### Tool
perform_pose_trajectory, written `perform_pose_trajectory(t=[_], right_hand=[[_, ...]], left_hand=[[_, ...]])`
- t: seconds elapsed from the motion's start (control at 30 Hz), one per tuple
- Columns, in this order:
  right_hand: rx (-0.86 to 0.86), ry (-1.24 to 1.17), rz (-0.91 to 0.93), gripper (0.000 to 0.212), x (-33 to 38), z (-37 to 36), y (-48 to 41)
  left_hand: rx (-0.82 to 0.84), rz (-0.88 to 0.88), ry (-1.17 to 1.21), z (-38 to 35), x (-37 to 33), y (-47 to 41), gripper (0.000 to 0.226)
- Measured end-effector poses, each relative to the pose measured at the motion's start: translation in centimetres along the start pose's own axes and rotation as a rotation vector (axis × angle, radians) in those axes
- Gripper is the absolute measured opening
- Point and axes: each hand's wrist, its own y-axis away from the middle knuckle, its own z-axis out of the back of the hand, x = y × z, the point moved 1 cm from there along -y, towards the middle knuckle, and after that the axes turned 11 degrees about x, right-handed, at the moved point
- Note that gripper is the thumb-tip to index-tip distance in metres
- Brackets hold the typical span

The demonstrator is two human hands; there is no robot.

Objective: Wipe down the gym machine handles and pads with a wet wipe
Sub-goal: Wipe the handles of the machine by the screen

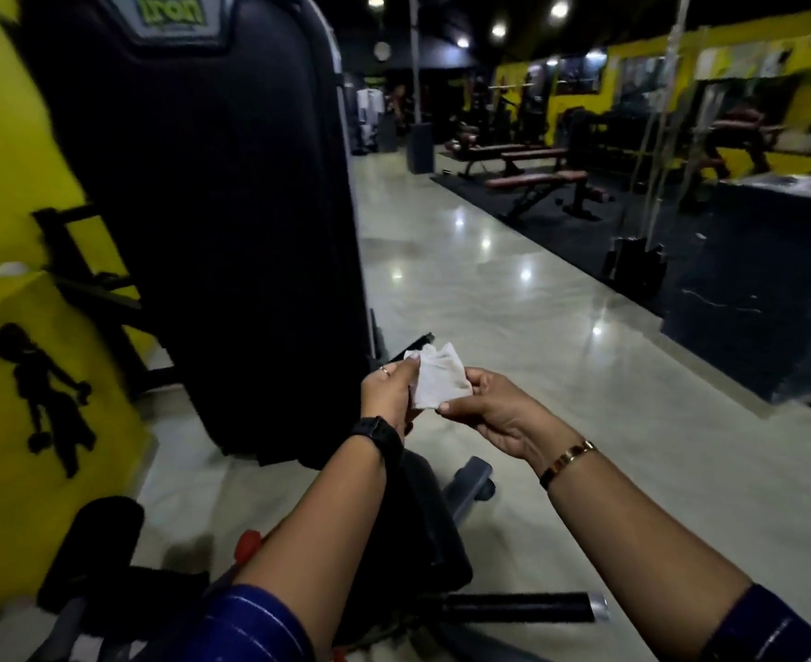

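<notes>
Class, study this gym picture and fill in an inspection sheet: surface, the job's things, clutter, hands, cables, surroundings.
Surface: glossy pale floor, reflecting ceiling lights.
Job's things: white wet wipe, held in the air, clear of the machine; tall black back pad; black handle with a silver end cap.
Clutter: nothing seen.
Hands: left hand and right hand each pinch an edge of the wet wipe.
Cables: pale strands hang at the right, too blurred to identify.
Surroundings: yellow wall; benches on a dark mat.
</notes>
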Motion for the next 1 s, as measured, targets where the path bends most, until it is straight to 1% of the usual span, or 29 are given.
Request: perform_pose_trajectory(t=[0.07,0.2,0.3,0.4,0.5,0.57,0.6,0.63,0.73,0.9,1.0], right_hand=[[0.059,-0.006,-0.037,0.042,0.4,-0.2,-0.5],[0.249,0.041,-0.151,0.050,-0.3,-1.6,-1.7],[0.330,0.057,-0.185,0.046,-1.7,-3.9,-2.2],[0.336,0.075,-0.154,0.033,-3.2,-7.6,-2.8],[0.378,0.094,-0.187,0.028,-5.1,-12.4,-2.5],[0.407,0.092,-0.211,0.024,-6.4,-15.2,-2.0],[0.450,0.082,-0.235,0.022,-7.1,-17.2,-1.5],[0.478,0.076,-0.252,0.020,-7.7,-18.4,-1.0],[0.580,0.050,-0.310,0.012,-9.5,-23.2,0.9],[0.722,0.016,-0.396,0.013,-12.5,-31.0,4.8],[0.811,0.007,-0.444,0.013,-14.4,-36.2,7.4]], left_hand=[[-0.055,-0.012,0.024,0.6,-0.2,0.6,0.017],[-0.229,-0.073,0.074,2.9,-0.5,2.8,0.016],[-0.365,-0.117,0.113,4.8,-0.3,5.3,0.014],[-0.487,-0.142,0.176,7.5,-0.4,9.0,0.022],[-0.588,-0.205,0.242,10.4,-0.5,13.7,0.027],[-0.593,-0.253,0.259,11.7,-0.5,16.6,0.033],[-0.602,-0.299,0.262,12.5,-0.5,18.6,0.035],[-0.592,-0.333,0.258,12.9,-0.3,20.1,0.036],[-0.653,-0.408,0.229,14.6,-0.3,25.4,0.027],[-0.816,-0.562,0.281,17.4,-0.3,34.0,0.043],[-0.935,-0.641,0.328,19.1,-0.4,39.1,0.045]])
